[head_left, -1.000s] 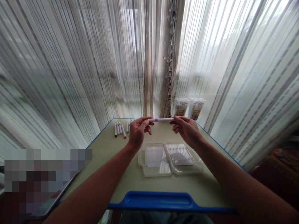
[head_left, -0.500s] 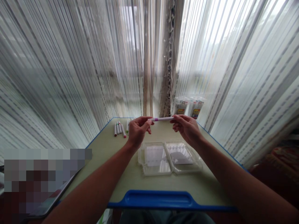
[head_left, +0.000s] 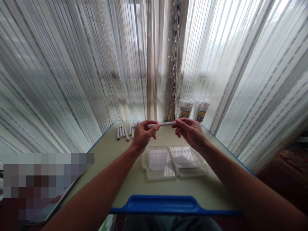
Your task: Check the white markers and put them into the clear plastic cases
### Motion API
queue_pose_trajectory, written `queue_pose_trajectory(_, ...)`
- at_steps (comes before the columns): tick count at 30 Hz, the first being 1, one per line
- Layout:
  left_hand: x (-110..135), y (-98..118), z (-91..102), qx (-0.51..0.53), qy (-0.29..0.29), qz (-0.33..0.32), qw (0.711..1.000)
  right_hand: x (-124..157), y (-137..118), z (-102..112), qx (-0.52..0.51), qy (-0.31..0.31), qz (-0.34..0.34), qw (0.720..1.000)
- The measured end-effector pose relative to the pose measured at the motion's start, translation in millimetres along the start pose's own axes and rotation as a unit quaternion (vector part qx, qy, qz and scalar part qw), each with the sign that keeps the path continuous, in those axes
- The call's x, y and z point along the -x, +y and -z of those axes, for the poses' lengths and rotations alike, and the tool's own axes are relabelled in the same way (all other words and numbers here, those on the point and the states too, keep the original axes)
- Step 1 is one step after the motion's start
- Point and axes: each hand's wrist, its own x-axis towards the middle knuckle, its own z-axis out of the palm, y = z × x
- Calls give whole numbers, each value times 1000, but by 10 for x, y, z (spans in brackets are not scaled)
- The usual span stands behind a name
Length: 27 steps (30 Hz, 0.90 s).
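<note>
A white marker (head_left: 167,124) is held nearly level above the desk, between both hands. My left hand (head_left: 143,136) pinches its left part with thumb and fingers, and a white end shows beside the fingertips. My right hand (head_left: 191,131) grips the marker's right end between thumb and forefinger, with the other fingers curled below. Under the hands lies a clear plastic case (head_left: 176,175), opened flat in two halves. To the left of my left hand, several white markers (head_left: 122,131) with coloured ends lie on the desk, some of them partly hidden behind that hand.
The pale green desk (head_left: 106,163) has a blue edge and a blue tray (head_left: 163,203) at the front. Two clear boxes (head_left: 186,109) with labels stand at the back right. Striped curtains (head_left: 72,64) hang behind. A dark-edged flat object (head_left: 50,213) is at the left, partly blurred out.
The purple band on the marker, visible before, is now covered by my left fingers. The white end now sticks out further left in my left hand. My right hand has shifted slightly left.
</note>
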Motion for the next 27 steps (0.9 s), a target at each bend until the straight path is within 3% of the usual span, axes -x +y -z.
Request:
queue_pose_trajectory(6,2,-7,2,-10,7,0,1000,12,64,-13,22,-39,27,999)
queue_pose_trajectory(14,40,-10,-5,-59,-15,-6,998,77,72,-105,99,-45,21,994)
queue_pose_trajectory(27,6,16,-16,18,10,19,1000,27,31,-34,-49,-59,-41,996)
